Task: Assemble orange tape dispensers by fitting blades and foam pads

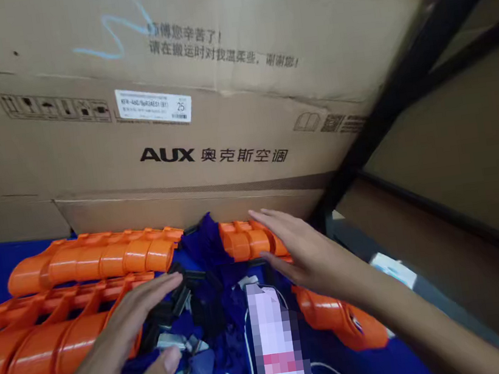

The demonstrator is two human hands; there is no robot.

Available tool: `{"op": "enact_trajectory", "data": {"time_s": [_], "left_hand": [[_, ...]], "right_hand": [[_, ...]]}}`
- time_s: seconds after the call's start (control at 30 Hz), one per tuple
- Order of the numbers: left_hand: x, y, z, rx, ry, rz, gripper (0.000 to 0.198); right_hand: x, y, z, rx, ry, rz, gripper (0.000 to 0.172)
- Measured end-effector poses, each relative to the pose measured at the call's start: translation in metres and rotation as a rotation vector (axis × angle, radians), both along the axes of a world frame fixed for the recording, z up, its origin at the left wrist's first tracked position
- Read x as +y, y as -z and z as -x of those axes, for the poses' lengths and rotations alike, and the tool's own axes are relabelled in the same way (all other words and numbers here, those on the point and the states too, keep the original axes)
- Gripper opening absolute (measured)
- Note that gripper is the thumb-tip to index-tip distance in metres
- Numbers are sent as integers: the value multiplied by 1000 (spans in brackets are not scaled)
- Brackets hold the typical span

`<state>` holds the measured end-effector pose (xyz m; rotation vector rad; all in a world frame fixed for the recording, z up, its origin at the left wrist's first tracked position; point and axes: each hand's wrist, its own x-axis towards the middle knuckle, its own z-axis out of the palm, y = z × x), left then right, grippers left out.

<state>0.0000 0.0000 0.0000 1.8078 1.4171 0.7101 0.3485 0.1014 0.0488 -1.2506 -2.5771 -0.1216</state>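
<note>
Left hand (104, 360) and right hand (304, 246) angled inward, each grip spread, near orange pieces (112, 260).

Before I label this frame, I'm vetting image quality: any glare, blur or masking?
Head view: glossy highlights on orange curved plastic pieces; head view, right: black rack post looks soft; head view, lower centre: a pixelated patch hides detail; head view, back: AUX carton lettering reads clearly.

Open air between left hand (103, 373) and right hand (304, 245), above scraps (203, 366). Carton (222, 117) walls off far side; rack post (374, 134) bars right; orange parts (113, 261) crowd left.
</note>
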Motion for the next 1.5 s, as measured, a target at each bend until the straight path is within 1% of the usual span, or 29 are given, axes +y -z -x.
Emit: {"op": "enact_trajectory", "data": {"time_s": [0.07, 0.13, 0.23, 0.3, 0.37, 0.43, 0.53, 0.6, 0.67, 0.73, 0.83, 0.87, 0.93, 1.0, 1.03, 1.07, 1.13, 1.2, 1.23, 1.33, 1.4, 1.43, 1.5], "left_hand": [[8, -6, 0, 58, -17, -62, 55], [19, -11, -2, 117, 1, -140, 54], [38, -20, -11, 224, 103, -283, 53], [48, -24, -18, 226, 134, -336, 51], [55, -24, -25, 184, 135, -345, 48], [59, -22, -30, 121, 127, -318, 46], [60, -18, -33, -4, 90, -222, 43], [59, -18, -33, -131, 46, -154, 43], [59, -18, -35, -268, -3, -97, 42], [60, -18, -40, -389, -29, -59, 40], [64, -17, -54, -597, -51, 26, 41], [66, -18, -60, -688, -56, 88, 43], [67, -22, -73, -891, -52, 272, 45], [67, -28, -85, -1079, -3, 451, 44], [66, -30, -90, -1148, 25, 499, 42], [64, -32, -94, -1196, 36, 511, 39], [58, -33, -96, -1259, 9, 480, 31], [52, -32, -94, -1333, -32, 443, 25], [48, -32, -92, -1379, -27, 439, 24], [40, -35, -85, -1517, 80, 453, 25], [37, -39, -83, -1543, 116, 470, 25], [36, -40, -83, -1528, 91, 482, 25], [33, -38, -82, -1453, -36, 503, 26]], "right_hand": [[14, 4, 12, -101, 19, 52, 71], [28, 9, 21, -171, 32, 76, 76], [46, 23, 27, -209, 28, 62, 86], [56, 34, 29, -224, 17, 52, 90], [63, 45, 30, -235, 4, 45, 90], [67, 54, 32, -238, -17, 35, 85], [67, 56, 32, -220, -61, 8, 74], [66, 50, 30, -195, -91, -18, 70], [62, 39, 25, -165, -119, -44, 68], [57, 25, 20, -135, -144, -67, 68], [41, -2, 15, -94, -179, -95, 68], [33, -12, 15, -74, -200, -101, 68], [15, -30, 21, -14, -270, -103, 68], [-4, -43, 30, 33, -357, -88, 66], [-12, -47, 36, 42, -396, -78, 65], [-20, -50, 41, 44, -430, -68, 64], [-30, -51, 50, 42, -484, -54, 61], [-34, -50, 55, 42, -527, -35, 58], [-35, -49, 57, 42, -543, -23, 58], [-35, -47, 61, 37, -580, 10, 60], [-37, -47, 63, 40, -592, 26, 60], [-39, -47, 63, 54, -606, 34, 61], [-43, -50, 60, 122, -635, 47, 61]]}}
